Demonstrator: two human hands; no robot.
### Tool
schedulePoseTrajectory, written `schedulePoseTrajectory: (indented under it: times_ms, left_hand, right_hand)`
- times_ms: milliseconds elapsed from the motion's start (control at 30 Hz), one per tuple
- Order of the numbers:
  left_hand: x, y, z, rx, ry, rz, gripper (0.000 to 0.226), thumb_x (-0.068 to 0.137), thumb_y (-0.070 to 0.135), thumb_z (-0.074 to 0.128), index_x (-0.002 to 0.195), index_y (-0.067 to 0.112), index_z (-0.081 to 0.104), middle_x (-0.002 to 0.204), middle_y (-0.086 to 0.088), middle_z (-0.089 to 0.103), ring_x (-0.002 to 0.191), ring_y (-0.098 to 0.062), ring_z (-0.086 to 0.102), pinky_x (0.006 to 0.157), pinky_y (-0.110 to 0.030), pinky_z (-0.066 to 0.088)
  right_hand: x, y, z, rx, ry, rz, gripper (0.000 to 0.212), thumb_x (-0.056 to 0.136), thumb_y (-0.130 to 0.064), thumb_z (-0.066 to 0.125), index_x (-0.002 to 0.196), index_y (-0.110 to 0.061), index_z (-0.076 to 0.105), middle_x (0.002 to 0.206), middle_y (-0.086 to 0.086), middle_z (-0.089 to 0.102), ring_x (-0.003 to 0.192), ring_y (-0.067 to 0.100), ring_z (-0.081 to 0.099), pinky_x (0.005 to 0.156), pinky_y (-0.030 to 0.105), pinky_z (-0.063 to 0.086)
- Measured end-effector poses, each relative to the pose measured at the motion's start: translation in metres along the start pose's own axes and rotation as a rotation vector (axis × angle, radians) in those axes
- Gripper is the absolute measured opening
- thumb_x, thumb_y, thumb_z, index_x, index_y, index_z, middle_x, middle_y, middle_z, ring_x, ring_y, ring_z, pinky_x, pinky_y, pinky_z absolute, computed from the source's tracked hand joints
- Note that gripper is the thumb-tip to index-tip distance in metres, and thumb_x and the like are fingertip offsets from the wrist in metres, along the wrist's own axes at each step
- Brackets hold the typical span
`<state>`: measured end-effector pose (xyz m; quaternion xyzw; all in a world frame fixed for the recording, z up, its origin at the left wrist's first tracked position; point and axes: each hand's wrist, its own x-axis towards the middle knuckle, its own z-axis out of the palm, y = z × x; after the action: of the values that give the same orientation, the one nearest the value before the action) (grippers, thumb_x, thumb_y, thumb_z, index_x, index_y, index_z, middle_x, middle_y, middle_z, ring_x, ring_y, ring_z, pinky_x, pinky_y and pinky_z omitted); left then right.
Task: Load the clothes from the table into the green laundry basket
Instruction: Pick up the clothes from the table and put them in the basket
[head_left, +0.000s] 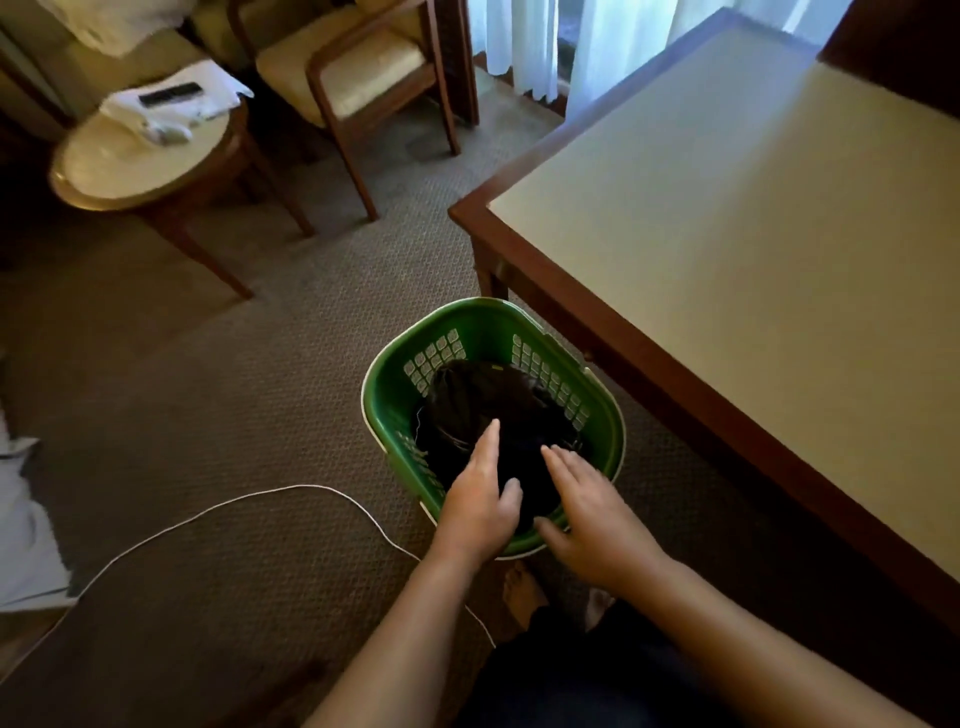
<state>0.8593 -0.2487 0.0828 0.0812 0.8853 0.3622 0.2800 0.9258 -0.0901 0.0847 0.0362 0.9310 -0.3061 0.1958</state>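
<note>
A green laundry basket stands on the carpet beside the corner of the table. Dark clothes lie bundled inside it. My left hand hovers over the near part of the basket with straight fingers reaching toward the clothes. My right hand is spread flat next to it, above the basket's near rim. Neither hand holds anything. The tabletop shows no clothes in the visible part.
A white cord loops across the carpet left of the basket. A round side table with papers and a remote stands at far left, a wooden armchair behind it. White fabric lies at the left edge. My bare feet are below the basket.
</note>
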Motion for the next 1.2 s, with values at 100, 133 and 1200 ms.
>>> schedulePoseTrajectory:
  times_ms: [100, 133, 1200]
  left_hand:
    - [-0.015, 0.017, -0.004, 0.0, 0.017, 0.051, 0.077, 0.102, 0.012, 0.055, 0.166, 0.025, 0.016, 0.17, -0.001, 0.029, 0.154, -0.016, 0.032, 0.124, -0.028, 0.03]
    - [-0.02, 0.022, -0.006, 0.018, 0.019, 0.071, 0.077, 0.1, 0.008, 0.053, 0.166, 0.026, 0.017, 0.171, -0.001, 0.027, 0.155, -0.013, 0.029, 0.123, -0.022, 0.026]
    - [0.039, -0.059, -0.189, 0.203, -0.252, 0.448, 0.081, 0.095, 0.012, 0.057, 0.165, 0.028, 0.021, 0.17, 0.0, 0.028, 0.157, -0.01, 0.022, 0.128, -0.037, 0.027]
  right_hand:
    - [-0.021, -0.009, -0.011, 0.051, 0.094, -0.053, 0.079, 0.099, -0.04, 0.056, 0.162, -0.024, 0.012, 0.168, -0.003, 0.018, 0.155, 0.013, 0.011, 0.126, 0.038, 0.018]
    - [-0.028, -0.011, -0.016, 0.077, 0.148, -0.069, 0.076, 0.098, -0.038, 0.058, 0.161, -0.023, 0.018, 0.165, -0.003, 0.024, 0.153, 0.012, 0.017, 0.125, 0.038, 0.023]
    - [0.016, -0.169, 0.036, 0.249, 0.449, 0.313, 0.071, 0.098, -0.043, 0.058, 0.159, -0.031, 0.023, 0.163, -0.012, 0.027, 0.15, 0.004, 0.02, 0.121, 0.026, 0.02]
